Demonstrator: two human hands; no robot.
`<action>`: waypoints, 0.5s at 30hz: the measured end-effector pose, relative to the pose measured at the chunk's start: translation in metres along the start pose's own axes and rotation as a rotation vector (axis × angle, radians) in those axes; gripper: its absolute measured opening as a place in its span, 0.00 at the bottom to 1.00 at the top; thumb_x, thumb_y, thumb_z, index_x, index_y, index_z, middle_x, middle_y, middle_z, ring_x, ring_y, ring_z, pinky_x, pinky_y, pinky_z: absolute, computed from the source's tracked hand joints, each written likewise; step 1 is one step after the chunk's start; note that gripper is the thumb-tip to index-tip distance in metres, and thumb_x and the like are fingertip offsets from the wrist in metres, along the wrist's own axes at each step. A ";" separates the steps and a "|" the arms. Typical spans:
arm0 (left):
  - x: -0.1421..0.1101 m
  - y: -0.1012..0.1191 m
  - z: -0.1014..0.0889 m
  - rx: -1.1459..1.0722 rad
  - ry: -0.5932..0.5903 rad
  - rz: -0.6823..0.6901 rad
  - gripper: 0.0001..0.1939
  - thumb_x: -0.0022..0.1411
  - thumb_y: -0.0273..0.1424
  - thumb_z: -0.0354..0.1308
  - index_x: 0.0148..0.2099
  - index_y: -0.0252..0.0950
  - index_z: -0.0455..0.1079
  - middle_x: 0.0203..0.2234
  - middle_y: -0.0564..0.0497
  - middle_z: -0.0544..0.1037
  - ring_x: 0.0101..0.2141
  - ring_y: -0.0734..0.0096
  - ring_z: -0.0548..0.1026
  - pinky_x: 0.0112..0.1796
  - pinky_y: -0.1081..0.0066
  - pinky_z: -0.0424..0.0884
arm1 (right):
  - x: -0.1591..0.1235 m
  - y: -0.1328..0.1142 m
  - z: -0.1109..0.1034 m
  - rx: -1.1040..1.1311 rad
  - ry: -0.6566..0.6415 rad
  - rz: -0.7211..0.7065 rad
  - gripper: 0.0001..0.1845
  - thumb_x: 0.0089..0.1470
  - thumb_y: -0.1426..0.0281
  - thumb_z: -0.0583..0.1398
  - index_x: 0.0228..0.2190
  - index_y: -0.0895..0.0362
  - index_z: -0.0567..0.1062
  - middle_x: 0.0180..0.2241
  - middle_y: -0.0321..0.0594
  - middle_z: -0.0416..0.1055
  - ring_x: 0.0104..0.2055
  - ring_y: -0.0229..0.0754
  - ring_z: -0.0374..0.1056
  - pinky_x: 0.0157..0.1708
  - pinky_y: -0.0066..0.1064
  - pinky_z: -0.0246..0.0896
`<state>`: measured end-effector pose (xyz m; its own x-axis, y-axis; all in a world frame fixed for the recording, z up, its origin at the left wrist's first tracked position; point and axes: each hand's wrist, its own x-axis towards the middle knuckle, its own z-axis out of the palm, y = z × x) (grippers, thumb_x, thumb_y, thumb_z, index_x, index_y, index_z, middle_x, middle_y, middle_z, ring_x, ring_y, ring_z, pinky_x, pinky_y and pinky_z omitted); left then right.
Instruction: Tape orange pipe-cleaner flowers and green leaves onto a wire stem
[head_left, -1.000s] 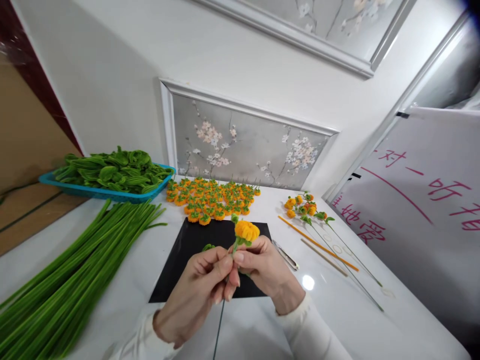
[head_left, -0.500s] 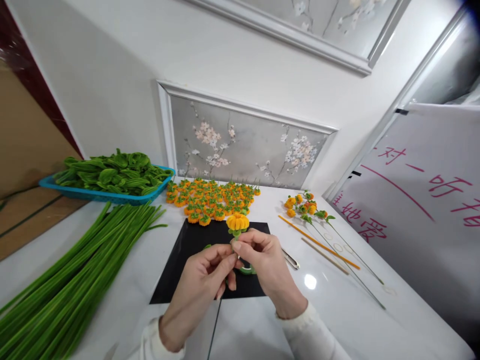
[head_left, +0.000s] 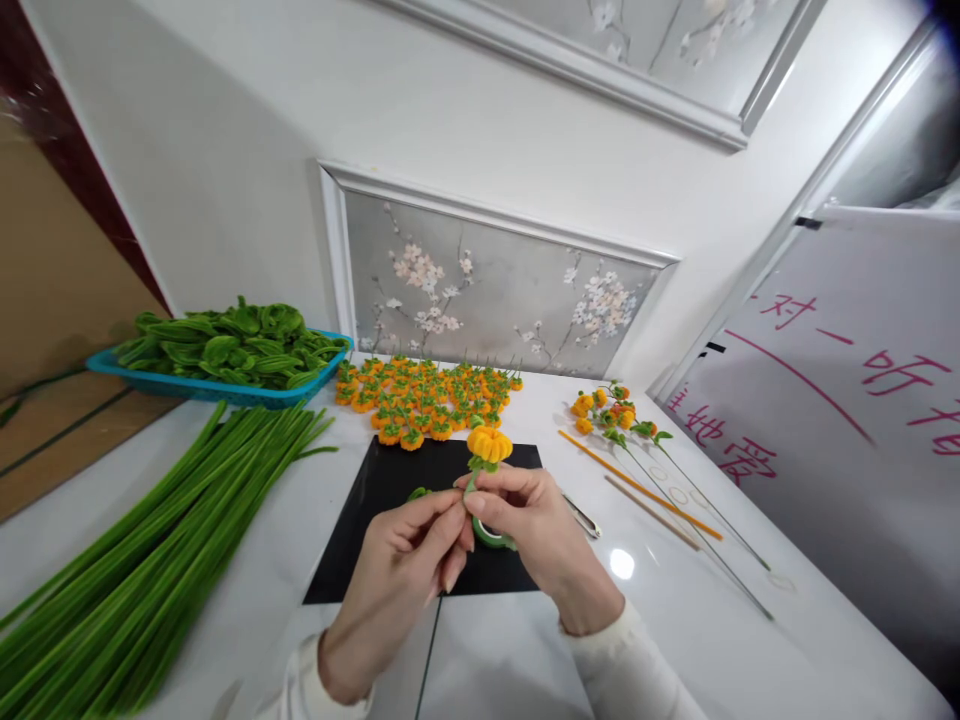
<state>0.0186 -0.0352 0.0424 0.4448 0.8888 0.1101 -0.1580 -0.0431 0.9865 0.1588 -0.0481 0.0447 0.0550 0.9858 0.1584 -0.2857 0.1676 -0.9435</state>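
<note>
An orange pipe-cleaner flower (head_left: 490, 444) with green leaves under its head stands upright over a black mat (head_left: 352, 530). My left hand (head_left: 405, 560) is closed in a pinch on its stem, and a thin dark wire (head_left: 429, 650) runs down below that hand. Close under the flower head, my right hand (head_left: 551, 545) pinches a strip of pale green tape (head_left: 471, 484) against the stem. Behind the right fingers lies a roll of green tape (head_left: 489, 535), partly hidden. Both sets of fingertips almost meet.
Several orange flower heads (head_left: 427, 395) stand at the back. A blue tray (head_left: 225, 392) of green pieces and a bundle of green pipe cleaners (head_left: 172, 560) lie left. Tweezers (head_left: 583, 516), an orange pipe cleaner (head_left: 637, 484) and a finished-looking flower spray (head_left: 604, 408) lie right.
The flower head has shifted slightly right and tilted, and more of the pale tape shows under it. Both hands keep their pinch on the stem.
</note>
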 end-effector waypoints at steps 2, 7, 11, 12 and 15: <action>0.000 0.001 0.000 -0.039 -0.021 -0.003 0.16 0.61 0.36 0.55 0.23 0.34 0.68 0.15 0.56 0.63 0.16 0.80 0.56 0.18 0.74 0.49 | 0.000 0.000 0.001 0.053 0.009 0.006 0.05 0.40 0.68 0.69 0.24 0.55 0.81 0.29 0.37 0.74 0.29 0.37 0.66 0.31 0.29 0.60; 0.000 0.004 0.001 0.018 -0.011 -0.039 0.12 0.59 0.38 0.56 0.30 0.35 0.71 0.16 0.55 0.68 0.15 0.79 0.59 0.16 0.75 0.52 | -0.002 -0.003 0.006 -0.090 0.088 -0.116 0.07 0.45 0.70 0.66 0.19 0.57 0.78 0.19 0.33 0.66 0.24 0.35 0.61 0.28 0.29 0.57; 0.002 0.005 0.002 0.154 0.041 -0.071 0.11 0.54 0.38 0.61 0.34 0.35 0.71 0.14 0.54 0.71 0.13 0.79 0.59 0.13 0.77 0.53 | -0.001 -0.004 0.006 -0.192 0.168 -0.110 0.07 0.44 0.69 0.66 0.19 0.58 0.77 0.19 0.32 0.63 0.21 0.33 0.58 0.22 0.27 0.51; 0.002 0.005 0.002 0.176 0.046 -0.062 0.11 0.55 0.38 0.60 0.32 0.35 0.72 0.14 0.54 0.71 0.13 0.79 0.59 0.13 0.76 0.53 | -0.001 -0.003 0.006 -0.190 0.164 -0.096 0.07 0.43 0.69 0.66 0.19 0.59 0.77 0.19 0.32 0.63 0.21 0.33 0.58 0.21 0.27 0.51; 0.002 0.004 0.001 0.198 0.050 -0.038 0.13 0.58 0.39 0.57 0.28 0.34 0.72 0.13 0.54 0.69 0.13 0.78 0.60 0.14 0.76 0.53 | 0.001 -0.003 0.006 -0.144 0.113 -0.043 0.07 0.44 0.69 0.66 0.19 0.59 0.76 0.17 0.31 0.64 0.20 0.33 0.59 0.22 0.27 0.51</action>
<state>0.0196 -0.0342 0.0467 0.4017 0.9130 0.0711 0.0365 -0.0935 0.9949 0.1542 -0.0475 0.0495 0.1731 0.9696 0.1731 -0.1418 0.1985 -0.9698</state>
